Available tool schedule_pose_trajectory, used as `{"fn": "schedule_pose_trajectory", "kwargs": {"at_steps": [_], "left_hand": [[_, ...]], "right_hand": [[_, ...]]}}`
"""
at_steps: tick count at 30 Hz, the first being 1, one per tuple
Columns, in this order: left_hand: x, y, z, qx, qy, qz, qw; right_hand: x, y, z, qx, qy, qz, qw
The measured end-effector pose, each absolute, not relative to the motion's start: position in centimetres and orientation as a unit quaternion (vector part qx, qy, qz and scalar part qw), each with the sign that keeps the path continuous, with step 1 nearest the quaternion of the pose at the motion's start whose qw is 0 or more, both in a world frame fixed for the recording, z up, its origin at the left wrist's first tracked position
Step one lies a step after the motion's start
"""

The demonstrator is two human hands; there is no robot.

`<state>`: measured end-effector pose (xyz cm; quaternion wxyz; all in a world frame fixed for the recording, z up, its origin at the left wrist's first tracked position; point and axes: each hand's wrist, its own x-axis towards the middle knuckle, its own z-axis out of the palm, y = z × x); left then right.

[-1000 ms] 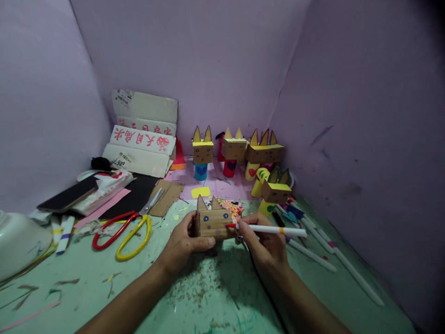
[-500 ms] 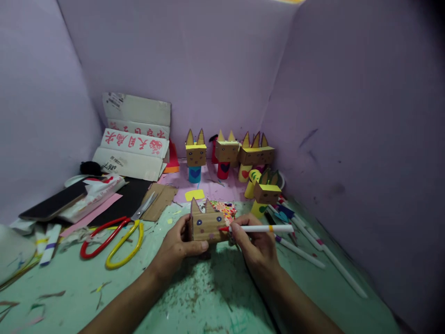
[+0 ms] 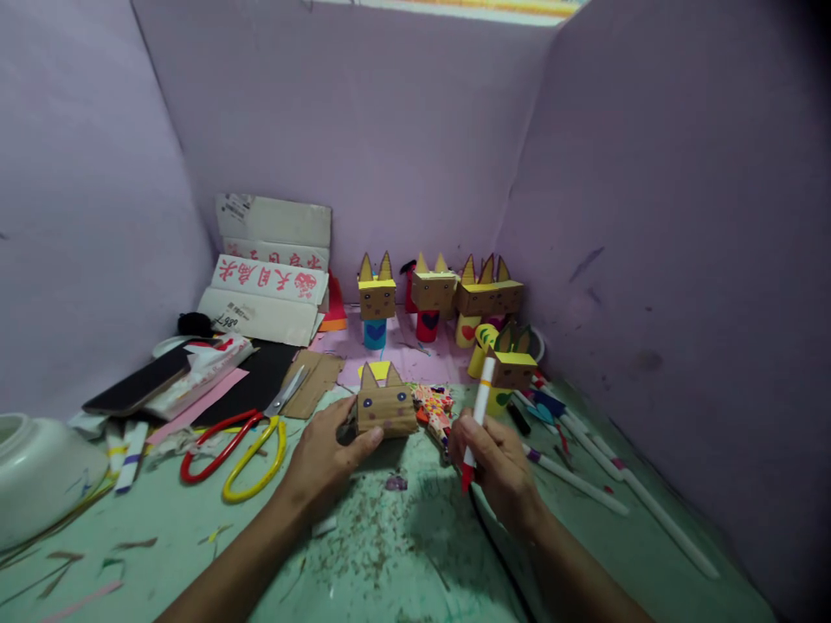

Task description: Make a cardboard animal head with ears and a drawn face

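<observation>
A box-shaped brown corrugated-cardboard head (image 3: 388, 410) with two pointed ears is grasped by the left hand (image 3: 323, 457) above the pale green counter (image 3: 175, 519), just off the picture's centre at six o'clock. Its thumb is laid along the front; the other fingers are partly hidden behind the box. Between three and four o'clock from the head, a white marker with an orange band and red tip (image 3: 481, 401) is clasped by the right hand (image 3: 497, 463), tip pointing down, apart from the head. By the marker's upper end, the left side of a yellow-bodied cardboard-headed figure (image 3: 516, 374) is partly covered. At one o'clock, the figures are overlapped by one another, and a red shape behind them can hardly be made out. At nine o'clock, a white rounded container (image 3: 42, 476) is cut off by the picture's edge.

Between ten and eleven o'clock, red characters are printed upside down on folded white cardboard (image 3: 269, 281); the black handwritten digits there cannot be read surely. The red print on a white plastic packet (image 3: 198, 376) is illegible.
</observation>
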<state>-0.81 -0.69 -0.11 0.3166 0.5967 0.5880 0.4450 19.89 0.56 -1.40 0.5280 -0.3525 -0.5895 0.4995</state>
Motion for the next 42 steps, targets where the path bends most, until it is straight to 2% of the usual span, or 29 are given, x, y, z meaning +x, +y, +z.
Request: {"fn": "schedule_pose_trajectory", "kwargs": {"at_steps": [5,11,14,16,19,21,27,32,35,42], "left_hand": [[-1.5,-0.7,0.0,0.551,0.639,0.476,0.248],[-3.1,-1.1,1.8,0.54,0.672,0.467,0.199],[-4.3,-2.1,2.9,0.624,0.643,0.35,0.273],[-4.6,-2.9,3.2,0.689,0.614,0.224,0.313],[-4.3,-3.7,2.7,0.763,0.601,0.028,0.236],[-3.9,-3.8,2.3,0.78,0.596,-0.032,0.187],[-2.6,-3.9,2.6,0.788,0.576,0.02,0.217],[-0.5,-4.3,2.8,0.675,0.537,0.225,0.454],[0.6,-4.3,2.1,0.599,0.519,0.271,0.547],[0.8,-4.1,1.3,0.545,0.524,0.3,0.582]], "right_hand": [[19.8,0.5,-1.7,-0.308,-0.634,0.551,0.447],[20.0,0.8,-2.1,-0.303,-0.609,0.571,0.459],[20.1,1.0,-2.5,-0.309,-0.592,0.575,0.472],[20.1,1.1,-2.6,-0.31,-0.58,0.581,0.48],[20.1,1.0,-2.5,-0.312,-0.577,0.58,0.482],[20.1,0.8,-2.2,-0.316,-0.588,0.573,0.476],[19.6,0.4,-1.6,-0.307,-0.6,0.557,0.485],[18.7,-0.2,-1.8,-0.286,-0.61,0.545,0.499],[18.3,-0.6,-2.0,-0.284,-0.612,0.536,0.508],[18.2,-1.2,-1.7,-0.276,-0.662,0.505,0.48]]}}
